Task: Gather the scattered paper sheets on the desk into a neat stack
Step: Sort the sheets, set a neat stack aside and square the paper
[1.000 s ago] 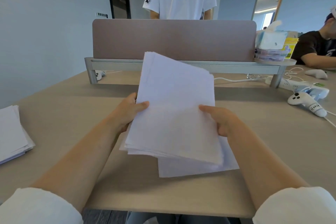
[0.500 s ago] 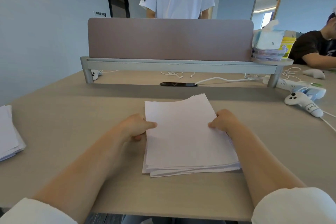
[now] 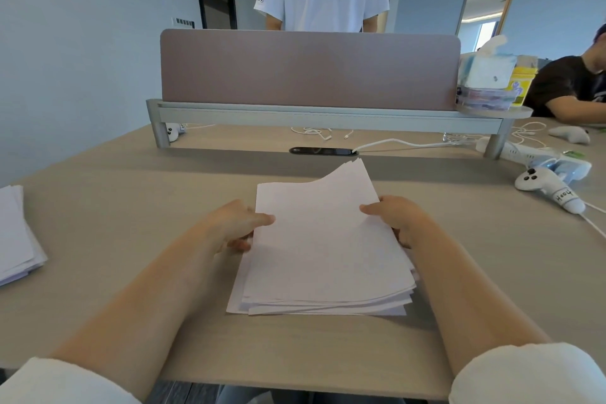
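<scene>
A stack of white paper sheets point(image 3: 323, 246) sits in the middle of the beige desk point(image 3: 131, 207), its near edges uneven and fanned, its far right corner curling up. My left hand point(image 3: 237, 226) grips the stack's left edge, thumb on top and fingers underneath. My right hand point(image 3: 398, 216) holds the right edge the same way. The far end of the stack is lifted slightly off the desk.
A second pile of white sheets point(image 3: 14, 236) lies at the desk's left edge. A white controller point(image 3: 547, 188) with cable lies at the right, a power strip behind it. A divider panel point(image 3: 308, 69) crosses the back; a person stands behind it, another sits at far right.
The stack, held upright and tilted a second ago, came down flat onto the desk. Now both hands raise its far end a little again.
</scene>
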Demonstrator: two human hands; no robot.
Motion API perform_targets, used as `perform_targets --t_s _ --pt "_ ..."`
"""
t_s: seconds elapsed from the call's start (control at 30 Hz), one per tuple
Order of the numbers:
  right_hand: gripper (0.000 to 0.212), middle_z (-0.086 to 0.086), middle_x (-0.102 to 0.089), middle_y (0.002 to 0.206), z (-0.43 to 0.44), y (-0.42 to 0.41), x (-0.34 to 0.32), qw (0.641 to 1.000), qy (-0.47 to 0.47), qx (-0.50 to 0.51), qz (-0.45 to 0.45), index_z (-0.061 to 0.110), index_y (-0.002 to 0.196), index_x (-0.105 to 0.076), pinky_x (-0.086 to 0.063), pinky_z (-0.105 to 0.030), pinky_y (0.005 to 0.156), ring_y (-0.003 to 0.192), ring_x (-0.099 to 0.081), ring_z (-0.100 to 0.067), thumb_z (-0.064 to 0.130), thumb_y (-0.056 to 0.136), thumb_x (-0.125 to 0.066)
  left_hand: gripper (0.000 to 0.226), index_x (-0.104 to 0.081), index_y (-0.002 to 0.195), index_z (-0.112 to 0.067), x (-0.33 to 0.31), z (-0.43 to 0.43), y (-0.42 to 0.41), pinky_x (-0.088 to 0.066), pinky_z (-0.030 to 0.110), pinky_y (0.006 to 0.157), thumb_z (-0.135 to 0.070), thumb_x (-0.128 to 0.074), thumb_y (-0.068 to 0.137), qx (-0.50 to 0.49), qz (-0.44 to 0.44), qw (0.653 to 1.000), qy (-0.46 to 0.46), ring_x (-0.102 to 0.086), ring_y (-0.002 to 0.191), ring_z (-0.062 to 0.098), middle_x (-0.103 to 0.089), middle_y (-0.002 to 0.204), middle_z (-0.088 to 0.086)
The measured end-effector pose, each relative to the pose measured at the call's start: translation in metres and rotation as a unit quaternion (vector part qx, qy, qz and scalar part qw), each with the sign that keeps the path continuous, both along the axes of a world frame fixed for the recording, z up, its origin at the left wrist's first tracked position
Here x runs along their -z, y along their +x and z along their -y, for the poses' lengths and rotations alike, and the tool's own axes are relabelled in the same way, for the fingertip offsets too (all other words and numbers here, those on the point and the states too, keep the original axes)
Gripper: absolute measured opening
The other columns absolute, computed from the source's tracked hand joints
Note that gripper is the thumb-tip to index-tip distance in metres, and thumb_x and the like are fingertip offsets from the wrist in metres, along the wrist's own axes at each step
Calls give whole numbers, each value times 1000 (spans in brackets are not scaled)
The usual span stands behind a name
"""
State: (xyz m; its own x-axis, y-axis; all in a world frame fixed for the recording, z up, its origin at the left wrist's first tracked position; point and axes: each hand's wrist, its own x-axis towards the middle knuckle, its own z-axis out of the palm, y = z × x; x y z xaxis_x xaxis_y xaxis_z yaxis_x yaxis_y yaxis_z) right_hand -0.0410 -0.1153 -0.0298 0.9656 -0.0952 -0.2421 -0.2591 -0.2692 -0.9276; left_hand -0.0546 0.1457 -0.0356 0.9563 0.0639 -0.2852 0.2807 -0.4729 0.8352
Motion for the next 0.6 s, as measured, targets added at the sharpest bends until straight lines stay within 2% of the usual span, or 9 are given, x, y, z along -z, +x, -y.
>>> perform_targets --t_s 0.1,0.2,0.23,0.3,0.37,0.47,0.5,0.57,0.6 --pt "32 -14 -64 111 -5 -3 0 1000 -13 -16 6 4 115 -58 -51 -47 91 98 -63 -34 21 88 -65 24 -54 80 -10 3 2 1 -40 27 63 -32 -64 86 11 36 998 57 -44 61 19 -48 73 3" --pt "60 -12 -55 125 -6 0 5 999 -24 -19 -14 2 126 -48 -46 -50 98 112 -56 -36 35 80 -70 27 -56 95 -7 0 5 -2 -33 29 65 -33 -59 90 8 60 992 108 -56 81 23 -53 88 5" --pt "56 -12 -57 117 -8 1 6 999 -30 -14 -16 1 122 -49 -48 -46 94 107 -58 -34 34 82 -69 36 -56 108 -1 0 5 -2 -35 30 69 -33 -58 91 2 62 990 123 -58 99 28 -58 99 7" --pt "31 -7 -54 83 -12 0 6 998 -65 -23 -15 4 94 -54 -48 -34 72 77 -56 -25 33 87 -65 57 -44 130 5 0 5 -1 -40 34 88 -35 -57 91 -7 62 989 132 -47 124 32 -52 130 16" --pt "32 0 -41 67 -14 2 7 995 -98 -24 -15 11 73 -47 -36 -27 58 62 -42 -18 34 89 -62 62 -39 137 2 0 4 0 -38 34 95 -35 -57 91 -12 62 990 127 -46 126 30 -46 140 12" --pt "31 1 -38 67 -15 2 6 994 -113 -10 -1 6 83 -44 -29 -24 50 60 -38 -14 33 92 -58 61 -35 141 -6 1 0 3 -33 28 89 -33 -56 91 -25 63 993 100 -45 116 23 -46 129 4" --pt "30 -1 -44 72 -15 3 7 994 -106 -7 -5 5 93 -45 -36 -26 53 67 -45 -17 32 92 -58 64 -31 143 -7 2 -1 3 -32 29 92 -34 -56 91 -30 65 992 102 -43 119 23 -44 133 4" --pt "36 -9 -58 93 -17 -1 6 999 -28 -3 -21 0 110 -51 -53 -39 76 85 -58 -26 28 90 -62 70 -25 146 -9 3 -2 3 -32 31 100 -37 -56 90 -34 64 992 107 -37 132 25 -34 148 5" --pt "41 -13 -63 101 -18 -2 6 999 30 -11 -35 -3 116 -54 -52 -43 86 87 -61 -29 26 89 -64 71 -24 147 -11 4 -1 3 -31 32 102 -38 -56 90 -32 61 993 98 -34 135 25 -30 151 4"
